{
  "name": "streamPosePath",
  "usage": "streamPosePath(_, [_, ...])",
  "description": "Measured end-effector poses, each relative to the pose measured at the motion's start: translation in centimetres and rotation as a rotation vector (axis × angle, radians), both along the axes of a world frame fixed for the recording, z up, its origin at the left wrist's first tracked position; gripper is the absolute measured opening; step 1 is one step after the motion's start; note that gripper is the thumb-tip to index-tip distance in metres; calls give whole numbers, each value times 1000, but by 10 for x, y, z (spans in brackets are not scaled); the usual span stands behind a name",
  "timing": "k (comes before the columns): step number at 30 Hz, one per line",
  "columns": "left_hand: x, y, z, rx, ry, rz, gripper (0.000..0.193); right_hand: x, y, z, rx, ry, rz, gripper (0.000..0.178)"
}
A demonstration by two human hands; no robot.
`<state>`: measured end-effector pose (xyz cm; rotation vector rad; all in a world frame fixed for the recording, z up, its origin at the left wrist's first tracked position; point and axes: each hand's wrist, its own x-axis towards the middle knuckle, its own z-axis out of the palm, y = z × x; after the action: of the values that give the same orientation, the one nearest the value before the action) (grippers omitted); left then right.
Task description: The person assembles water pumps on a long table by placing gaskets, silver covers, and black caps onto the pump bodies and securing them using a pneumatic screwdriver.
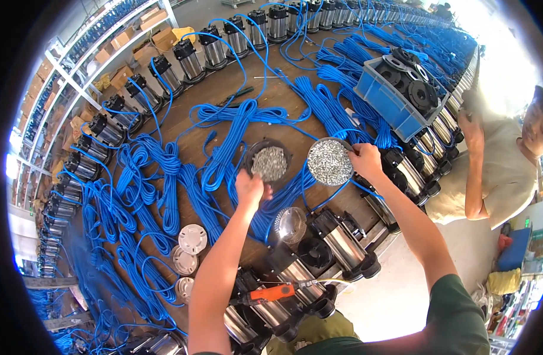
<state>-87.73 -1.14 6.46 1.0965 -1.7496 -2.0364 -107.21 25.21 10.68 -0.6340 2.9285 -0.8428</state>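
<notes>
My left hand (251, 188) grips the near edge of a dark round bowl (268, 143) that holds small metal pieces, like screws (270, 164). The pieces are too fine to tell exactly. To its right, my right hand (366, 160) pinches the rim of a second round dish (330, 141), filled higher with small silvery pieces (329, 162). Both vessels are held apart above coils of blue cable (283, 204). Below them, a perforated metal strainer cup (290, 225) lies by steel pumps (347, 244). An orange power tool (272, 293) rests across the pumps nearest me.
Steel pumps (188, 61) with blue cables line the table's (191, 127) far and left edges. A blue crate (385, 100) of black round parts stands at right, near another person (490, 148). Pale discs (193, 238) lie left of my forearm. Shelving (70, 77) stands beyond.
</notes>
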Motion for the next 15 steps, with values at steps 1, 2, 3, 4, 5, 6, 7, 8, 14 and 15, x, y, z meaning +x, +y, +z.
streamPosePath(1, [-20, -1, -14, -62, -54, 14, 16, 0, 9, 3, -4, -11, -33, 20])
streamPosePath(2, [-36, 3, -24, -138, -48, 48, 15, -4, 22, 0, 24, 49, -32, 19])
streamPosePath(3, [-40, 0, -34, -198, -129, 48, 14, -3, 29, 3, 7, 26, -43, 18])
streamPosePath(4, [-39, -7, -44, -164, -152, 22, 15, -4, 35, 4, -52, -15, -59, 18])
streamPosePath(5, [-34, -13, -51, -129, -181, -5, 16, -5, 42, 3, -110, -62, -75, 19])
streamPosePath(6, [-25, -20, -52, -83, -182, -31, 17, -5, 43, 11, -105, -158, -113, 19])
streamPosePath(7, [-14, -23, -53, -38, -183, -52, 18, -1, 44, 17, -98, -146, -110, 19])
streamPosePath(8, [-5, -19, -50, -36, -179, -10, 20, -3, 46, 17, -143, -188, -130, 20])
streamPosePath(14, [1, 94, 4, -1262, -159, -372, 49, -14, 78, 22, -206, -71, -232, 25])
streamPosePath(15, [-13, 102, 10, -1370, -122, -563, 55, -15, 81, 24, -221, -28, -246, 25])
